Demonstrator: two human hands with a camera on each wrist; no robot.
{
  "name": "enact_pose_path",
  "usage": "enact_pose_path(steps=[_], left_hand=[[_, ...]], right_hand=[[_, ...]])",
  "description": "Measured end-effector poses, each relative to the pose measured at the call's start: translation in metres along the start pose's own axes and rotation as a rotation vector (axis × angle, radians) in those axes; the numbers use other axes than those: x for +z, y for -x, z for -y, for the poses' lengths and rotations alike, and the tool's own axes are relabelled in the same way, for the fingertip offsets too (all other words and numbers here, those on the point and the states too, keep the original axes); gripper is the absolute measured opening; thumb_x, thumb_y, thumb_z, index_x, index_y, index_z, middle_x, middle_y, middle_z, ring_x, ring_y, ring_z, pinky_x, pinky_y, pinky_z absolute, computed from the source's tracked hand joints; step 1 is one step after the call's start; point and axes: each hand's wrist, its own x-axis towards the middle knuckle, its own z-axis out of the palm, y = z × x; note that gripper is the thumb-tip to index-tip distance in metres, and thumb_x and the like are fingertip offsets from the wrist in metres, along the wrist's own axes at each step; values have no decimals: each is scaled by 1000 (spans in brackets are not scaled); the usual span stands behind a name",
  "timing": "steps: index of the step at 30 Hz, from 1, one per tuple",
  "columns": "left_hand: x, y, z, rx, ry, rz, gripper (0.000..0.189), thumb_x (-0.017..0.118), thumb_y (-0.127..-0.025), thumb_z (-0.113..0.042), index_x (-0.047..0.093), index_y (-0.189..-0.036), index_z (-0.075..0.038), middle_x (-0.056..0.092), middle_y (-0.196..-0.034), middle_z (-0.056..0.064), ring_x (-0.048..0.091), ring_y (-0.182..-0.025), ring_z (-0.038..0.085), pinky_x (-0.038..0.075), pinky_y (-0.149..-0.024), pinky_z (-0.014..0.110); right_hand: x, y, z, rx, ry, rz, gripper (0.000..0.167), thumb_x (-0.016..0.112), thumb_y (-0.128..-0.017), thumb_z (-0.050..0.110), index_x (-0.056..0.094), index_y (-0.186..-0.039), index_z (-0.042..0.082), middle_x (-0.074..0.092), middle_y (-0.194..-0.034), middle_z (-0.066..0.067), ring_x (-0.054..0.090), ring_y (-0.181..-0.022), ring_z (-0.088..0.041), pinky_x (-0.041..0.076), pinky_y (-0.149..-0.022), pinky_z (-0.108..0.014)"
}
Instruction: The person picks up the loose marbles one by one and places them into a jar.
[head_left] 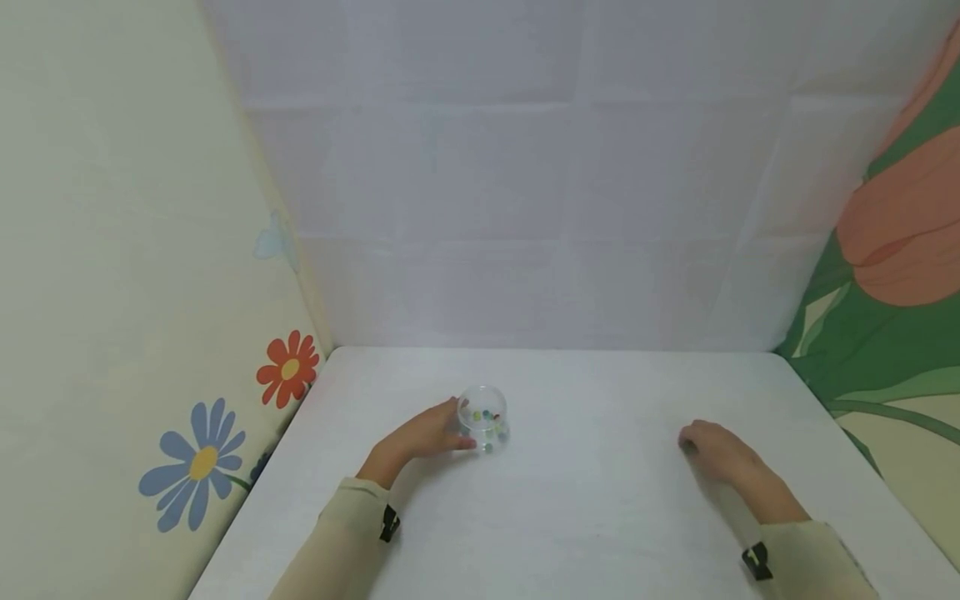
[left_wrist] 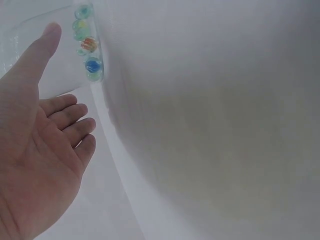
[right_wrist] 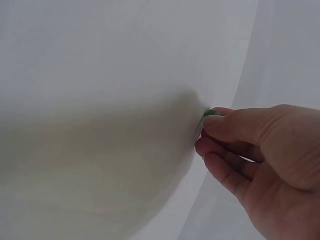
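Observation:
A clear glass cup (head_left: 482, 410) stands on the white table, left of the middle. Several coloured marbles (left_wrist: 89, 45) lie at its bottom: green, blue, and orange-striped ones. My left hand (head_left: 429, 431) holds the cup from its left side, thumb along the near wall and fingertips toward the far side. Well to the right, my right hand (head_left: 716, 450) is low over the table. Its thumb and forefinger pinch a green marble (right_wrist: 212, 113), seen in the right wrist view and mostly covered by the fingertips; the other fingers are curled.
The white table (head_left: 585, 500) extends back to a pale hanging cloth (head_left: 525, 183). A flowered cloth (head_left: 150, 317) borders the left side, and a tulip-patterned one (head_left: 892, 333) the right. Both sleeves carry a small dark tag near the cuff.

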Motion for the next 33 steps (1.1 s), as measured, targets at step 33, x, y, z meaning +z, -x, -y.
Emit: enact_pose_path(steps=[33], left_hand=[[3,-3,4,4,1,1,97,75,-87,-53,32,-157,-2,29,-163,20,28,-151,37,26,-123,53]], right_hand=[[-7,-8,3,83,-171,75,19,66,-91,1,70,-109,-3,70,-106,-19,64,-105,-40,54,-91,-54]])
